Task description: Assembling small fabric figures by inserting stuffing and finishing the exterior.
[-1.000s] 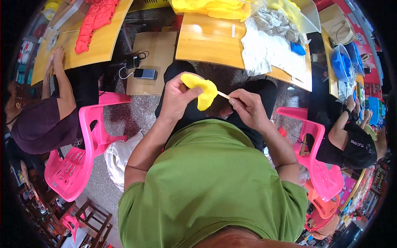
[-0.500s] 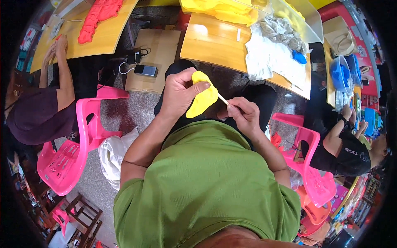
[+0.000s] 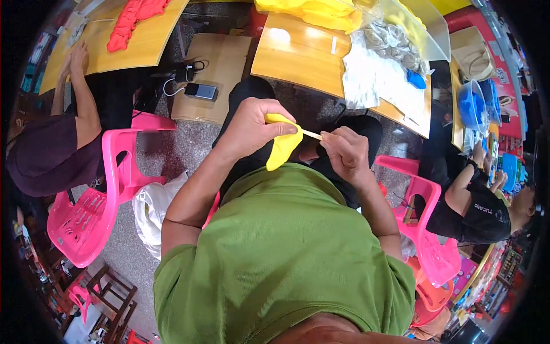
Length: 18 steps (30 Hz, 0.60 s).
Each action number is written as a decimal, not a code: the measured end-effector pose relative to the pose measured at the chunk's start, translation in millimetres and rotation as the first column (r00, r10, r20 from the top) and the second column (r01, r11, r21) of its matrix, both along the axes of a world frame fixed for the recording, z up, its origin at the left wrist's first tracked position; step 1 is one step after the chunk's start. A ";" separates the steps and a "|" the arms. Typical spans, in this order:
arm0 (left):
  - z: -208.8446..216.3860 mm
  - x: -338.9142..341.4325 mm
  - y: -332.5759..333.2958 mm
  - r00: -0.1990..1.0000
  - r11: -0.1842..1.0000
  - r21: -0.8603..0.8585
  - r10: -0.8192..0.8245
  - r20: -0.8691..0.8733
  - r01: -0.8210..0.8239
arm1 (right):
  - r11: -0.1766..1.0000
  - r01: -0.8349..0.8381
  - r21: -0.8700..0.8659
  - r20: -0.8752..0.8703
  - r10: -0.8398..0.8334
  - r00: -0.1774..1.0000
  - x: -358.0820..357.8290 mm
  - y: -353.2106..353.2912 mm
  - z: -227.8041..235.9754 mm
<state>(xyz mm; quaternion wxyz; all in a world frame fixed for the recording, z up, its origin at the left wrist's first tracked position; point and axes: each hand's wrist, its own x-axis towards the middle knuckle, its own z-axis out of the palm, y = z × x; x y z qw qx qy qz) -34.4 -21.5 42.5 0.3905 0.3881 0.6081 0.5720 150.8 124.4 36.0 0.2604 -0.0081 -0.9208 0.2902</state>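
A soft yellow fabric-like piece [image 3: 281,151] is pinched in my left hand [image 3: 256,127], its thumb on top and the loose end drooping toward my lap. My right hand [image 3: 347,152] is closed round a thin pale stick [image 3: 311,135]. The stick's far end meets the edge of the yellow piece by my left thumb; whether it goes inside is hidden. Both hands are above my lap, in front of the near table edge.
A wooden table [image 3: 298,54] ahead bears a heap of yellow pieces [image 3: 321,12], a clear bin [image 3: 429,31] and a white cloth [image 3: 366,74]. A power bank [image 3: 201,92] lies on cardboard [image 3: 220,57]. Pink chairs [image 3: 112,172] and co-workers flank me.
My left hand has turned over the yellow piece, which now hangs narrower and more folded. My right hand has shifted slightly right, its fingers curled tighter round the stick, which lies flatter.
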 end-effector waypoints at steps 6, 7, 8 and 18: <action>5.2 19.1 6.9 0.925 0.957 0.173 0.164 0.342 -0.233 | 0.951 0.138 -0.278 -0.018 -0.148 0.989 3.0 -19.6 -21.6; 3.6 20.2 5.8 0.926 0.956 0.177 0.164 0.340 -0.235 | 0.939 0.149 -0.310 -0.022 -0.164 0.986 2.9 -22.7 -24.1; 3.2 20.6 4.3 0.895 0.953 0.180 0.151 0.420 -0.246 | 0.932 0.165 -0.322 -0.010 -0.177 0.984 2.7 -25.0 -25.0; 6.1 10.9 2.2 0.983 0.996 0.063 0.056 0.175 -0.068 | 0.972 -0.017 -0.233 -0.130 -0.013 0.991 0.9 -18.6 -25.5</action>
